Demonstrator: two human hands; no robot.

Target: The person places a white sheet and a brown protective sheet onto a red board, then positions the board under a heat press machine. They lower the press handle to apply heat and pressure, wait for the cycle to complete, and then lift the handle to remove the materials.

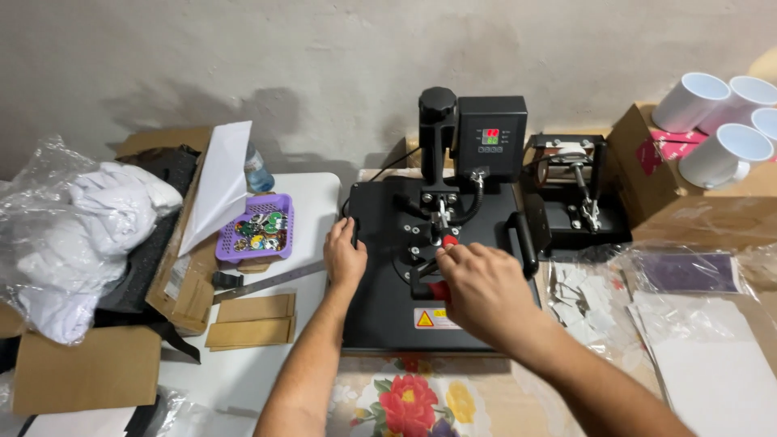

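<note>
Black metal fills the middle of the table: a flat heat press (388, 316) whose top plate carries a lever with a red tip (449, 240) and, behind it at twelve o'clock, a control box with a lit red and green display (490, 136). The left hand (344, 257) lies at the plate's nine o'clock edge, fingers curled over the rim, while the right hand (481, 290) is closed around the lever near the plate's centre. At ten o'clock sits a purple basket of round badges (257, 229); at two o'clock, white mugs (723, 155) rest on cardboard boxes.
</note>
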